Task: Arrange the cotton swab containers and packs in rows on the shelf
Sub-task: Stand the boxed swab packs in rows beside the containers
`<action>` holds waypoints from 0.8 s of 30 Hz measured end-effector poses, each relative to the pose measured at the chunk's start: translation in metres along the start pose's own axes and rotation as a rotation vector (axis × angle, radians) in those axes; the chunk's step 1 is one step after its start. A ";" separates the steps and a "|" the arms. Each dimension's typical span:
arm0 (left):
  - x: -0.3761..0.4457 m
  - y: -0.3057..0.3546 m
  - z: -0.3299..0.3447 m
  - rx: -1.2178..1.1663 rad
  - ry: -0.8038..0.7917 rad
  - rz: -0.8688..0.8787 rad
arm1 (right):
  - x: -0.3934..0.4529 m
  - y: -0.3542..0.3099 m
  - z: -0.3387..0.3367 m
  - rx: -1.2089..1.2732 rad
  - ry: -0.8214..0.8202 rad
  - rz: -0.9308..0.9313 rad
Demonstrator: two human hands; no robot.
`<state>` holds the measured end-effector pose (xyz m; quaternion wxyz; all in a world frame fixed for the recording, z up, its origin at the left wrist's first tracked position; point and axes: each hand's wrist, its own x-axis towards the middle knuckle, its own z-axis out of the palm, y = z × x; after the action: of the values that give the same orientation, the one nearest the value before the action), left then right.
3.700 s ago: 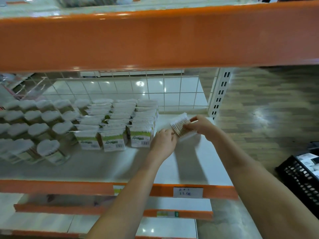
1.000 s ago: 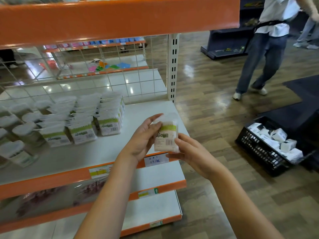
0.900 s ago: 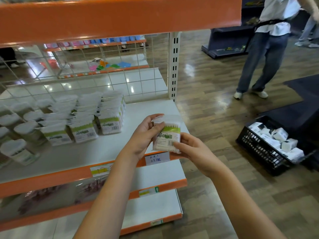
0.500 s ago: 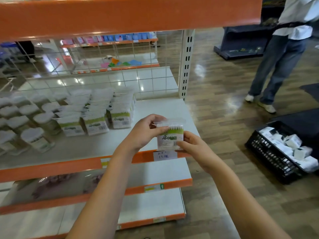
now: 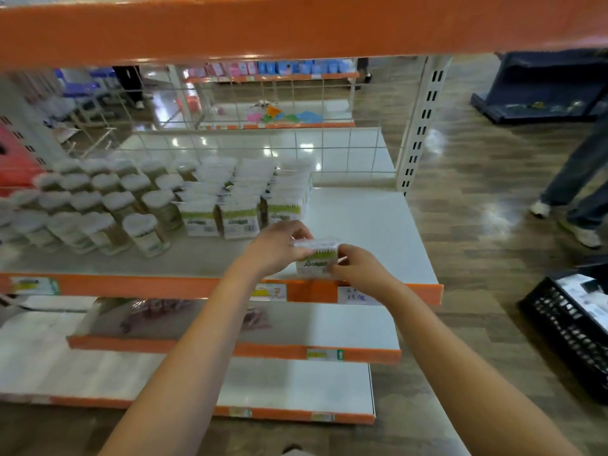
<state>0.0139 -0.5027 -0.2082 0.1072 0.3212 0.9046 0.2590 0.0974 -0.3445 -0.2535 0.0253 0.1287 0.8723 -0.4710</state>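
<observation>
both forearms reach in from the bottom edge. left hand [image 5: 279, 246] and right hand [image 5: 357, 269] each pinch one end of a single cotton swab pack [image 5: 317, 258], label facing the camera, upright, just above or at the front lip of the shelf [image 5: 378, 225]; can't tell if it's touching the surface. step in hand looks like placing this pack, probably opening a fourth column to the right of the three existing pack rows [image 5: 250, 199]. behind and left of those, round cotton swab containers [image 5: 108, 202] stand in rows already. next move by my read: push the pack back, line it up just beside the rightmost row, front face flush, then let go with both hands. black crate [image 5: 566, 327] on the floor at right holds more stock. a second person's legs [image 5: 572, 189] farther right.
</observation>
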 end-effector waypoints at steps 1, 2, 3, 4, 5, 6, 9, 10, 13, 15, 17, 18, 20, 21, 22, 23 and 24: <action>0.001 -0.003 -0.001 0.014 -0.003 -0.010 | 0.003 -0.002 0.003 -0.005 -0.009 -0.002; 0.001 -0.006 -0.001 0.028 -0.005 -0.021 | 0.005 -0.004 0.006 -0.011 -0.015 -0.004; 0.002 -0.008 -0.002 0.042 -0.008 -0.032 | 0.008 -0.005 0.009 -0.017 -0.018 -0.004; 0.003 -0.010 -0.003 0.053 -0.011 -0.042 | 0.012 -0.006 0.011 -0.025 -0.019 0.000; 0.005 -0.012 -0.005 0.060 -0.016 -0.052 | 0.015 -0.008 0.013 -0.033 -0.018 0.004; 0.007 -0.013 -0.008 0.063 -0.025 -0.060 | 0.018 -0.009 0.015 -0.037 -0.014 0.012; 0.014 -0.018 -0.018 0.071 -0.043 -0.057 | 0.032 -0.013 0.019 -0.087 0.010 0.022; 0.017 -0.020 -0.021 0.080 -0.038 -0.051 | 0.037 -0.014 0.020 -0.111 0.017 0.017; 0.026 -0.028 -0.028 0.124 -0.003 -0.018 | 0.052 -0.019 0.024 -0.164 0.020 0.025; 0.032 -0.034 -0.031 0.146 0.003 0.004 | 0.061 -0.022 0.028 -0.204 0.028 0.044; 0.038 -0.041 -0.034 0.179 0.001 0.039 | 0.069 -0.025 0.031 -0.217 0.043 0.057; 0.041 -0.044 -0.035 0.205 0.007 0.059 | 0.072 -0.025 0.033 -0.223 0.047 0.057; 0.048 -0.050 -0.037 0.255 0.029 0.088 | 0.079 -0.027 0.035 -0.232 0.056 0.051; 0.052 -0.052 -0.039 0.271 0.042 0.098 | 0.082 -0.029 0.036 -0.233 0.065 0.047; 0.055 -0.054 -0.040 0.286 0.060 0.105 | 0.085 -0.030 0.037 -0.229 0.074 0.043; 0.058 -0.056 -0.041 0.304 0.083 0.114 | 0.088 -0.031 0.038 -0.222 0.084 0.040; 0.061 -0.057 -0.042 0.328 0.107 0.126 | 0.090 -0.031 0.039 -0.219 0.092 0.037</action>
<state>-0.0784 -0.5185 -0.2054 -0.0112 0.3761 0.9172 0.1307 -0.0007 -0.3753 -0.2645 0.0080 0.1629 0.9163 -0.3659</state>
